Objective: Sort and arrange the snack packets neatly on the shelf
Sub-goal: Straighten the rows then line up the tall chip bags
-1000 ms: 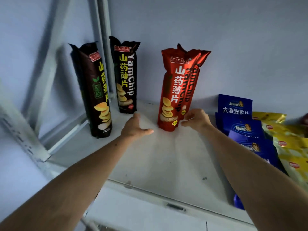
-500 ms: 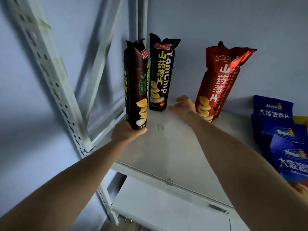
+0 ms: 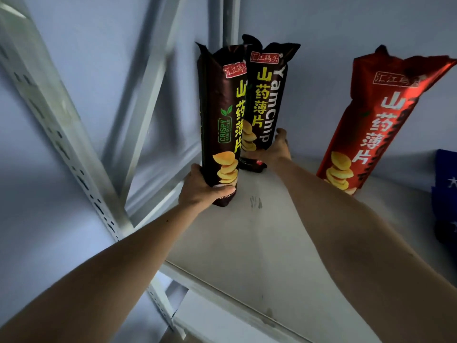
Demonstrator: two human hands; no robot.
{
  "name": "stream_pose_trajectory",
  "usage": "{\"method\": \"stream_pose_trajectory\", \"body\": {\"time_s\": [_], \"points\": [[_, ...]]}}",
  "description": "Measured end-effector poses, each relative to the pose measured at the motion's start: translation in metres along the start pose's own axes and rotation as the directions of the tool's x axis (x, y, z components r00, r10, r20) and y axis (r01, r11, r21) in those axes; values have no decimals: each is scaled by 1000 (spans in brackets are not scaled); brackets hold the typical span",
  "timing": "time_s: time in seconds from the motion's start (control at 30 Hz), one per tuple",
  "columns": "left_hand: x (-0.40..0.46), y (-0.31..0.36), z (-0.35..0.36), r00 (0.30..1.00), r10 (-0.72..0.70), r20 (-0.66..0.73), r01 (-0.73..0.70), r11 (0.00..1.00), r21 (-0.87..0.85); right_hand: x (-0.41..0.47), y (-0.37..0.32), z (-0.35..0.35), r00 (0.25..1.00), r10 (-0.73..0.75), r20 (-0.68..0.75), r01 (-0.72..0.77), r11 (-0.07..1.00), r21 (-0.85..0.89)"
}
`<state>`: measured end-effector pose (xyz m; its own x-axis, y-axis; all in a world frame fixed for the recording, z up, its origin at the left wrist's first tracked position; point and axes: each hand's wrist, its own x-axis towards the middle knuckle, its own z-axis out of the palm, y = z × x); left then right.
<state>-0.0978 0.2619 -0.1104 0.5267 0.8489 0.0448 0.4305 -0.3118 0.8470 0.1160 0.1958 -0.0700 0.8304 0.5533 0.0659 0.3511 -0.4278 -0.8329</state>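
Note:
Two tall dark brown yam chip packets stand upright at the back left of the white shelf (image 3: 247,243). My left hand (image 3: 201,188) grips the base of the nearer brown packet (image 3: 220,125), which overlaps the farther one. My right hand (image 3: 277,149) is wrapped around the lower part of the second brown packet (image 3: 268,95), near the back wall. A red yam chip packet (image 3: 366,125) stands alone to the right, leaning slightly, untouched by either hand.
A white perforated upright post (image 3: 61,134) and diagonal braces frame the shelf's left side. Blue snack packets (image 3: 445,194) sit at the right edge. A lower shelf (image 3: 197,323) shows beneath the front lip.
My right hand left the red packet, moved left and took hold of the second brown packet. My left hand closed on the nearer brown packet. The view swung left.

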Motion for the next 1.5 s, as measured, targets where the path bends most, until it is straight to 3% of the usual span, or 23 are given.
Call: {"method": "stream_pose_trajectory", "body": {"time_s": [0.13, 0.33, 0.5, 0.7, 0.93, 1.1, 1.33, 1.5], "points": [[11, -2, 2, 998, -15, 67, 23, 992, -127, 12, -1, 6, 998, -57, -7, 57, 996, 70], [23, 0, 1, 972, 99, 214, -61, 982, -179, 7, 6, -6, 994, -110, -24, 111, 990, 91], [27, 6, 5, 922, 186, 341, -104, 964, -244, 1, 23, -25, 996, -38, -78, 48, 991, 129], [12, 1, 23, 959, 204, 195, -158, 961, -228, -7, 36, -37, 991, 38, -128, -23, 994, 111], [10, -3, 50, 995, 100, -17, -102, 985, -142, -17, 67, -22, 992, 104, -75, -102, 994, 24], [13, 4, 47, 989, 145, 12, -143, 983, -117, -18, 74, -15, 991, 60, -120, -54, 997, 48], [21, 35, 21, 970, 239, -35, -239, 929, -284, -16, 74, -18, 992, 41, -118, -31, 996, 86], [35, 57, 11, 963, 270, 8, -262, 942, -212, -11, 75, -18, 992, 69, -110, -59, 994, 89]]}}
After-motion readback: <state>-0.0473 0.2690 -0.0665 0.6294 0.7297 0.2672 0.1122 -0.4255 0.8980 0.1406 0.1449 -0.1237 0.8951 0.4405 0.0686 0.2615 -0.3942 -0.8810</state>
